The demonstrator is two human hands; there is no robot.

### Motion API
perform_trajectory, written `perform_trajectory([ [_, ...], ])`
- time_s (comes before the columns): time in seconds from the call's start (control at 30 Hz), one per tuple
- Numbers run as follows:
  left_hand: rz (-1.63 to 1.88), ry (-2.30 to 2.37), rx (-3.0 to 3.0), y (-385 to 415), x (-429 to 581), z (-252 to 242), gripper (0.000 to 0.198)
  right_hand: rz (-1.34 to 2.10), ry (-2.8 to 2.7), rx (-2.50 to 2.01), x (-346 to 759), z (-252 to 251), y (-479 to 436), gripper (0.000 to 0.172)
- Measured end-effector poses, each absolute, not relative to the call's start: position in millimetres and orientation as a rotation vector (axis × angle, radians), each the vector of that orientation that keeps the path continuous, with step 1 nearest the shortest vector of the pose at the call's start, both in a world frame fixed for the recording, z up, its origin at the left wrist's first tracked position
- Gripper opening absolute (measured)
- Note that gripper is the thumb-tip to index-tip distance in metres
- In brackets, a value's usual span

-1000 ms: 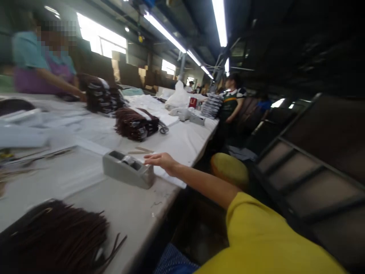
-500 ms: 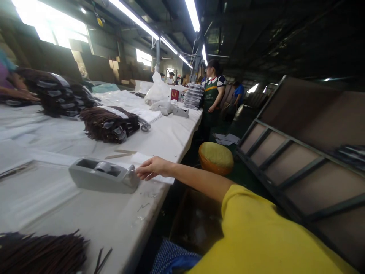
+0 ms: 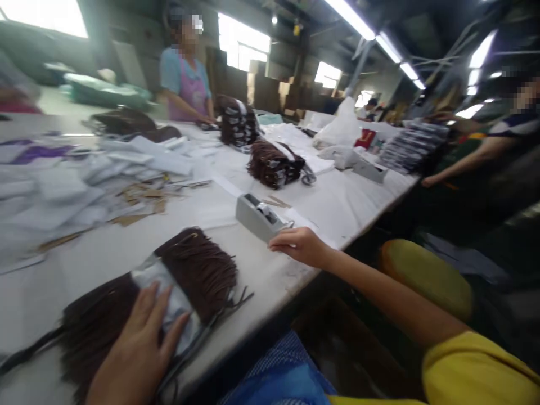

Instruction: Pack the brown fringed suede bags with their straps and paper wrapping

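Note:
My left hand (image 3: 139, 337) lies with fingers spread on a bundle of dark brown cords or fringe (image 3: 198, 267). Its fingertips press on the white band (image 3: 171, 292) wrapped around the bundle's middle. Beyond it, a grey tape dispenser (image 3: 258, 219) with a roll inside rests on the white tabletop. My right hand (image 3: 301, 246) is at the dispenser's cutter end, thumb and fingers pinched together. Whatever is between those fingertips is too small and blurred to make out.
Another banded brown bundle (image 3: 274, 164) and a taller stack (image 3: 238, 124) lie farther back. White paper pieces (image 3: 63, 185) and brown scraps (image 3: 145, 197) cover the left. A co-worker (image 3: 185, 84) stands across the table. A yellow-topped stool (image 3: 426, 275) is beyond the table edge.
The view has swung left and down, bringing my left hand and the whole near bundle into sight. My right hand stays pinched at the dispenser's cutter end.

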State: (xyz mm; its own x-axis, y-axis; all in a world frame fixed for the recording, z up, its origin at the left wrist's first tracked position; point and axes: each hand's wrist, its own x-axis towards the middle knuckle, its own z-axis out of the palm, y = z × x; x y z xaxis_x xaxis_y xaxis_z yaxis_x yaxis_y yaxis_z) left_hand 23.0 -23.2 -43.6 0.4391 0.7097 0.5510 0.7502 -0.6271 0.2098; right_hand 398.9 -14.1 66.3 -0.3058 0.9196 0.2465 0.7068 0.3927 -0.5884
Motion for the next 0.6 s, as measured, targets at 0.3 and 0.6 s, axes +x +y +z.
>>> perform_trajectory([
  [0.3,-0.816,-1.717,-2.497,-29,38,-35,0.053,0.331,-2.861,-0.7,278,99,71,0.022],
  [0.6,-0.82,-1.8,-2.455,-32,43,-33,0.055,0.291,-3.183,-0.324,175,98,136,0.014],
])
